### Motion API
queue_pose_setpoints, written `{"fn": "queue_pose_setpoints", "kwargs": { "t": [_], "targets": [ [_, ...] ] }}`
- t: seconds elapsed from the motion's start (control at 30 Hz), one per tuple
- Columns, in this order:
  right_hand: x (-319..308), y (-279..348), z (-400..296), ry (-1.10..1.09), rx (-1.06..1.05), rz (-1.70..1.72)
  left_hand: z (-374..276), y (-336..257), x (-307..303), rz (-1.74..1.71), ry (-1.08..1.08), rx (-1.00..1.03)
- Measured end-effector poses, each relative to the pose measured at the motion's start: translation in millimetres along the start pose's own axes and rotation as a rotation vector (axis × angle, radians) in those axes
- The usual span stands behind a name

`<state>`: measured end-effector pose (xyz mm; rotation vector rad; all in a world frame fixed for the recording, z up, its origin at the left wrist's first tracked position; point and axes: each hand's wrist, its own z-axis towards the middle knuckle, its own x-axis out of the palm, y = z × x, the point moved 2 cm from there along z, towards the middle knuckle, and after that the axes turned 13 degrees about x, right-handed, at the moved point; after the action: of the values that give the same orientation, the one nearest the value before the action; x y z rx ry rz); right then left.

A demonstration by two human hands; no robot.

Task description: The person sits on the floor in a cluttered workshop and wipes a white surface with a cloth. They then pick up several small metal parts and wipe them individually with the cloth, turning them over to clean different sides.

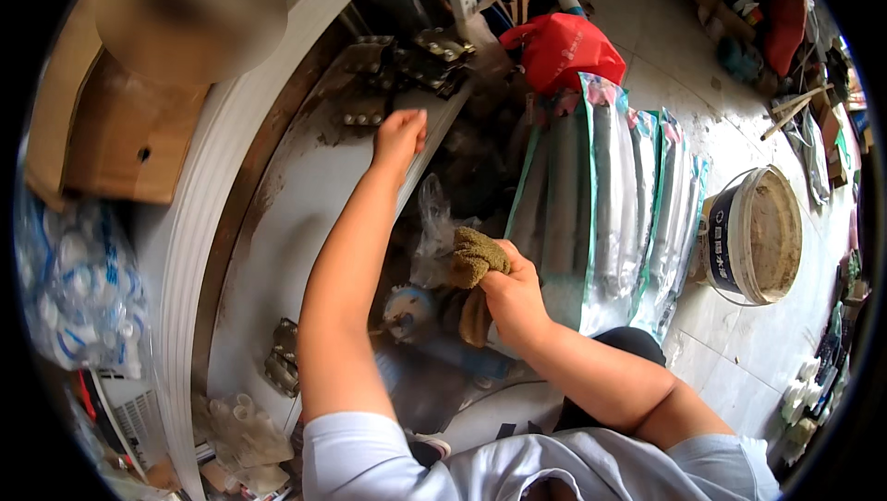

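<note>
My left hand (400,139) is curled over a grey-white shelf board (277,175). Right beside it lie dark metal fittings (364,116), with more of them piled (436,58) farther back. Whether the curled fingers hold something small is hidden. In my right hand (516,293) is a bunched olive-brown cloth (478,255), with a loose end hanging below. A clear plastic bag (433,224) hangs just left of the cloth, in front of the dark space beneath the board. A few more metal pieces (283,357) rest on the board's near end.
Long plastic-wrapped packages (610,203) stand at my right, with a red bag (572,54) behind them. A dirty bucket (745,238) sits on the tiled floor. On the left, a white ledge (229,106) borders the board, near a cardboard box (132,134) and bagged bottles (90,286).
</note>
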<state>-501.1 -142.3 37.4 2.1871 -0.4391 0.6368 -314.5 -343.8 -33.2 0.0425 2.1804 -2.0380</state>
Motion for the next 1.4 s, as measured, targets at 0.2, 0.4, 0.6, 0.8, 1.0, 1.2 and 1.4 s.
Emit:
{"fn": "queue_pose_setpoints", "kwargs": {
  "t": [0.2, 0.4, 0.6, 0.8, 1.0, 1.2, 1.4],
  "targets": [
    [-7.1, 0.9, -0.7, -0.139, 0.358, 0.284, 125.5, 2.0, 57.9, 0.160, -0.268, -0.161],
    [7.7, 12.1, -19.1, -0.050, 0.575, 0.456, 162.0, 14.8, 76.2, 0.353, -0.391, -0.325],
    [6.4, 7.4, -16.5, -0.039, 0.551, 0.499, 172.2, 14.2, 70.8, 0.342, -0.345, -0.402],
    [5.8, 16.2, -17.5, -0.074, 0.537, 0.419, 152.5, -8.6, 62.1, -0.002, -0.402, -0.289],
    [21.7, 2.4, -23.2, 0.014, 0.601, 0.472, 87.3, -24.6, 8.4, -0.301, -0.433, -0.200],
    [26.7, -1.8, -34.2, 0.334, 0.391, 0.322, -42.0, -41.6, -69.5, -0.612, -0.392, -0.282],
    [18.8, -7.4, -46.9, 0.554, 0.407, 0.288, -240.5, -85.3, -64.9, -0.754, -0.459, -0.261]
  ]
}}
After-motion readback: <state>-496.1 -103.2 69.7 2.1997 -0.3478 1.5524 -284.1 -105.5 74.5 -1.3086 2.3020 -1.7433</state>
